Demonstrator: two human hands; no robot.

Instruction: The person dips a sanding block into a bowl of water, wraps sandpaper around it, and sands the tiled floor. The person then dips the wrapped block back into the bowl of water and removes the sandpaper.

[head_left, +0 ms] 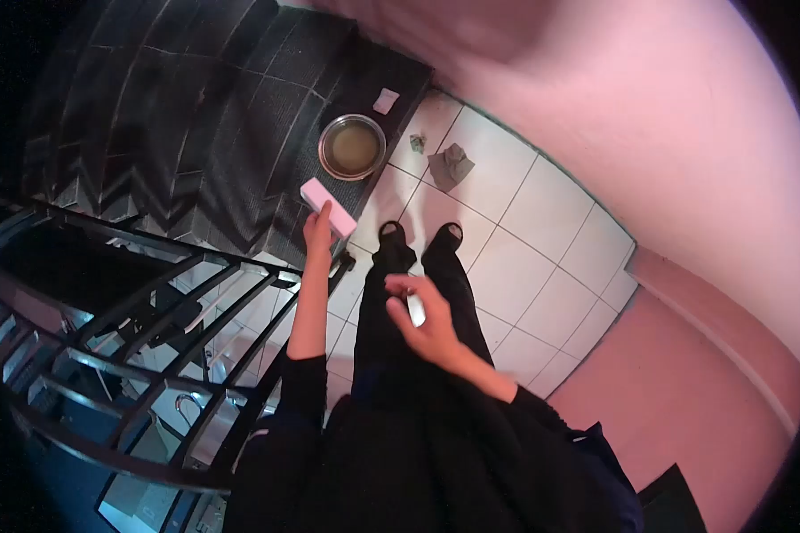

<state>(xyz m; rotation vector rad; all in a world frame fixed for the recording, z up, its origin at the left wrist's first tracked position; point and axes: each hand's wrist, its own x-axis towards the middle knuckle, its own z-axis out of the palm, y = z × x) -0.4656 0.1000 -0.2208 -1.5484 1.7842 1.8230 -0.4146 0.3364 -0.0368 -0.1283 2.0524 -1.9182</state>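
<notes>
My left hand (318, 229) is closed around a long pink rectangular box (329, 207), holding it over the edge of the dark step. In front of my legs, my right hand (428, 324) curls its fingers around a small white object (416, 308), too little of which shows to name. A round metal-rimmed bowl (353, 147) of murky liquid stands on the step, just beyond the pink box. Past the bowl lies a small flat pale pink piece (386, 100).
Dark tiled stairs (196, 115) rise on the left, bordered by a black metal railing (151, 342). A crumpled grey-brown cloth (452, 166) and a smaller crumpled scrap (418, 142) lie on the white tile floor (529, 231). A pink wall (631, 98) closes off the right.
</notes>
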